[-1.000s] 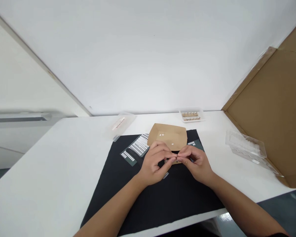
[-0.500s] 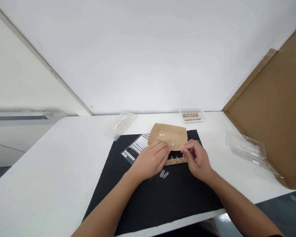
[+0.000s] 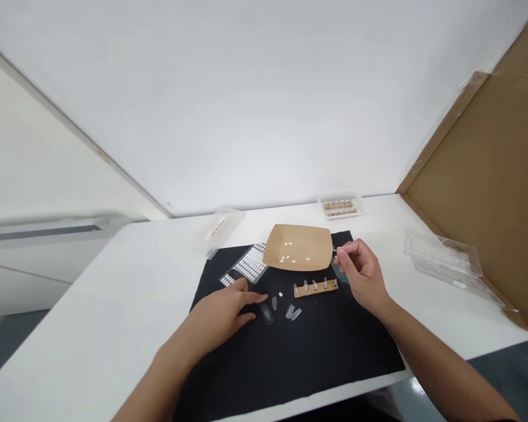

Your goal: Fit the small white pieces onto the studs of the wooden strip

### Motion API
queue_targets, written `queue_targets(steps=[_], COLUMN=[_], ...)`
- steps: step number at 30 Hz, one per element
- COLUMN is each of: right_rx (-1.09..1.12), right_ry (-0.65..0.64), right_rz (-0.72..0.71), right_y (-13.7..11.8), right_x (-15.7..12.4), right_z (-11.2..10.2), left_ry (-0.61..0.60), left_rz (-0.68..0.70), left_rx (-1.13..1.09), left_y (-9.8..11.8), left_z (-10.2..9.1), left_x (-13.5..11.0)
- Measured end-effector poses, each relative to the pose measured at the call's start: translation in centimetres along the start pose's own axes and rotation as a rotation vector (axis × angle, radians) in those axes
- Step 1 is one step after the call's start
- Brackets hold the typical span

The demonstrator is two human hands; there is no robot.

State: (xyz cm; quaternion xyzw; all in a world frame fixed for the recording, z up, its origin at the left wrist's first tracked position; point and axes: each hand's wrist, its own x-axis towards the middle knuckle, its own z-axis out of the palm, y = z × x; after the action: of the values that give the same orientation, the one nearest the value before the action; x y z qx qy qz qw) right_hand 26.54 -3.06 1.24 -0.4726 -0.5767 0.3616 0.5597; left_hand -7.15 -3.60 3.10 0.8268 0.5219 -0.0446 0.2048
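Observation:
My left hand (image 3: 229, 310) is low over the black cloth (image 3: 308, 363), thumb and index finger apart. Its index fingertip is at a dark, see-through oblong piece (image 3: 266, 313). Beside that lie a clear false nail tip (image 3: 274, 303), two more clear nail tips (image 3: 293, 312) and a white oval sticker (image 3: 280, 295). My right hand (image 3: 363, 272) is closed in a pinch at the right end of the brown paper tray (image 3: 319, 249). A small thin clear piece (image 3: 335, 250) sticks out from its fingertips; its kind is unclear. A wooden strip (image 3: 317, 289) carries several upright nail tips.
Several white stickers lie in the tray. A sticker sheet (image 3: 251, 264) is left of it, partly beneath. Behind are a clear lid (image 3: 222, 228) and a clear box (image 3: 342, 206) with wooden strips. At right stand a clear plastic case (image 3: 444, 261) and a cardboard panel (image 3: 479, 193).
My hands have parted: the left moved left and down onto the cloth, the right moved up and right. The whole wooden strip now shows, and more stickers are visible in the tray.

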Motion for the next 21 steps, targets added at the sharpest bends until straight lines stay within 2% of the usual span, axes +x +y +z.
queue_targets(steps=[2, 7, 11, 13, 15, 17, 21], right_rx=[-0.016, -0.103, -0.231, -0.282, -0.311, -0.331, -0.361], right_ry=[0.007, 0.015, -0.012, -0.028, -0.038, -0.042, -0.056], right_rz=[-0.01, -0.082, -0.2, -0.257, -0.29, -0.304, -0.302], right_y=[0.0, 0.3, 0.4, 0.5, 0.7, 0.9, 1.1], right_x=[-0.1, -0.2, -0.1, 0.0, 0.0, -0.1, 0.0], right_z=[0.0, 0.1, 0.2, 0.3, 0.4, 0.6, 0.8], left_ry=[0.039, 0.081, 0.232, 0.351, 0.522, 0.642, 0.824], left_rz=[0.004, 0.13, 0.224, 0.264, 0.206, 0.115, -0.083], left_rx=[0.014, -0.034, 0.007, 0.062, 0.103, 0.067, -0.159], left_y=[-0.2, -0.4, 0.9, 1.9, 2.9, 3.7, 4.7], left_z=[0.3, 0.1, -0.9, -1.6, -2.3, -2.5, -1.3], left_x=[0.2, 1.4, 2.2, 2.8, 3.8, 5.1, 7.1])
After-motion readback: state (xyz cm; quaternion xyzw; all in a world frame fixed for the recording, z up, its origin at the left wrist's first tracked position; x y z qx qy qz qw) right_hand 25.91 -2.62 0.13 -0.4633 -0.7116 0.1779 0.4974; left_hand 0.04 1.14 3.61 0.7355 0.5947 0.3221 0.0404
